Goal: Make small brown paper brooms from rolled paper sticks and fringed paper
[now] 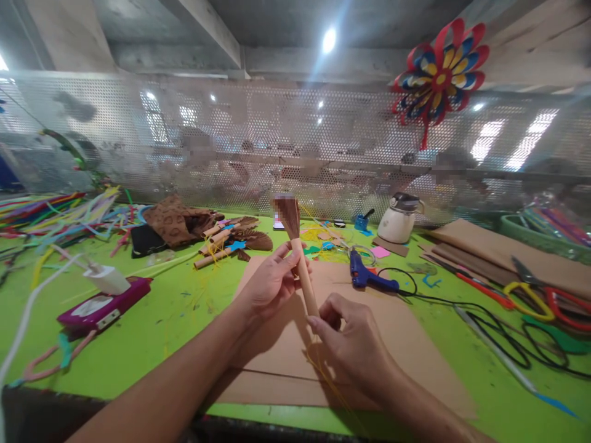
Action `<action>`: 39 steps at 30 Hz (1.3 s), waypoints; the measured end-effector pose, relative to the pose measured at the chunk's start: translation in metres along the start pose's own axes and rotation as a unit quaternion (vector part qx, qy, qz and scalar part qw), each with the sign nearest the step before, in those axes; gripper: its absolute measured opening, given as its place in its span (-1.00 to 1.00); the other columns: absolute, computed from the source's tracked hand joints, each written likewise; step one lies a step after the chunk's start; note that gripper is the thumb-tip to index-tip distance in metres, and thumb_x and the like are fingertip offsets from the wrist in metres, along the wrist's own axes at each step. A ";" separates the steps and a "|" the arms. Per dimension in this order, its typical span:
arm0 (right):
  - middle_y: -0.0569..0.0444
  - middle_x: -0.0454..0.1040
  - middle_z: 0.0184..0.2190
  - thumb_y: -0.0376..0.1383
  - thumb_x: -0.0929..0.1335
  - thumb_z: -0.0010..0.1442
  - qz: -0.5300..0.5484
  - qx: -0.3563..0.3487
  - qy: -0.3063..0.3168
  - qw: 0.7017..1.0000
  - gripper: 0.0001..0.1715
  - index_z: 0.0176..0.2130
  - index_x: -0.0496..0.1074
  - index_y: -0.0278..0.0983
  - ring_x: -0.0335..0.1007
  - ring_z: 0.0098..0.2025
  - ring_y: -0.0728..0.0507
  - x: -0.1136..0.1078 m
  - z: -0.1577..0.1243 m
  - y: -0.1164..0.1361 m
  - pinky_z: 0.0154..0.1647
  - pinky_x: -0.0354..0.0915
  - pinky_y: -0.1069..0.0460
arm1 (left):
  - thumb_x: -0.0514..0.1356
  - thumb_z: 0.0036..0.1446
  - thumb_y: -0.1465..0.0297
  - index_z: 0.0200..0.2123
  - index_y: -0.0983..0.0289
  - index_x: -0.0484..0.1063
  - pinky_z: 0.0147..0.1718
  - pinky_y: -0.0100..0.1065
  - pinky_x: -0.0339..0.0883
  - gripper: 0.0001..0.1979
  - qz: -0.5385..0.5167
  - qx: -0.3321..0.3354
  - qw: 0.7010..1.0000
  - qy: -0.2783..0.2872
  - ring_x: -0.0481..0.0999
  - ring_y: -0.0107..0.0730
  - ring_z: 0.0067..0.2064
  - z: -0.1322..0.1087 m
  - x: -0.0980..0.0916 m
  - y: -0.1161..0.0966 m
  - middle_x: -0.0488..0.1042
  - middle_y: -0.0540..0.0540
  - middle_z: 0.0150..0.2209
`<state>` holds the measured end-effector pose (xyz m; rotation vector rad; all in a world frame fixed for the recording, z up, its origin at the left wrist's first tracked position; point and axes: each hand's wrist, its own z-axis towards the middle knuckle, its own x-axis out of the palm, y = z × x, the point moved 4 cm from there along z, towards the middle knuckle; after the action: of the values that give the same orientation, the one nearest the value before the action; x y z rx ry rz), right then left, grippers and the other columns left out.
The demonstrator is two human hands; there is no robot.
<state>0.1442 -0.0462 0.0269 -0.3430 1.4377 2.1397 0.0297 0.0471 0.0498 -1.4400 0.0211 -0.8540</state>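
Observation:
A brown paper tube [306, 280] with a pleated brown fan [289, 216] at its top slants upright between my hands. My left hand [273, 280] pinches it just below the fan. At the lower end, my right hand [353, 335] has its thumb and fingers closed on the tube. Thin yellow string [323, 369] hangs from that end. Beneath my hands lies a brown cardboard sheet [406, 344]. To the left are several similar paper tubes with fans [221, 252], some bound with blue paper and yellow string.
A blue glue gun [369, 275] rests at the right, its black cord trailing. Scissors [535, 292], a cutter [484, 289] and brown paper sheets [498, 243] lie further right. A white kettle [398, 218] stands behind. At left are a purple power strip [108, 307] and colourful strips [41, 209].

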 end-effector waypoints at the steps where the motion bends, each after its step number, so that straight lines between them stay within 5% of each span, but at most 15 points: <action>1: 0.19 0.30 -0.69 -0.34 0.34 0.08 0.002 -0.001 0.000 1.000 -0.76 -0.56 0.23 -0.26 0.18 -0.62 0.02 0.000 0.000 0.000 -0.61 0.08 0.13 | 0.23 0.13 0.36 -0.25 0.25 0.40 -0.40 -0.45 0.29 -0.87 0.000 -0.006 1.000 -0.001 0.40 -0.49 -0.40 0.000 0.000 0.000 0.41 0.01 -0.42; 12: 0.22 0.28 -0.68 -0.35 0.34 0.06 -0.012 0.020 0.018 1.000 -0.92 -0.45 0.32 -0.27 0.18 -0.62 0.01 0.005 0.002 -0.002 -0.60 0.07 0.11 | 0.29 0.05 0.36 -0.23 0.28 0.40 -0.43 -0.40 0.33 -0.79 0.004 -0.027 1.000 -0.003 0.42 -0.45 -0.43 0.000 0.000 -0.001 0.41 0.02 -0.45; 19: 0.09 0.43 -0.47 -0.38 0.35 0.06 -0.018 -0.051 -0.008 0.999 -0.86 -0.28 0.41 -0.30 0.29 -0.45 -0.05 0.000 0.005 0.002 -0.42 0.22 0.08 | 0.26 0.10 0.33 -0.24 0.27 0.40 -0.43 -0.47 0.28 -0.82 0.008 -0.043 0.999 0.029 0.36 -0.53 -0.44 -0.003 0.007 0.007 0.39 0.00 -0.44; 39: 0.17 0.34 -0.61 -0.36 0.32 0.09 -0.013 -0.030 -0.033 0.999 -0.92 -0.45 0.33 -0.27 0.24 -0.56 -0.01 0.001 -0.001 -0.002 -0.53 0.14 0.10 | 0.34 -0.02 0.33 -0.27 0.30 0.42 -0.40 -0.42 0.28 -0.74 0.013 -0.048 0.999 -0.001 0.43 -0.44 -0.41 -0.006 0.006 0.008 0.44 0.03 -0.44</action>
<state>0.1445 -0.0459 0.0245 -0.3084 1.3271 2.1576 0.0357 0.0382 0.0445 -1.5285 0.0794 -0.8399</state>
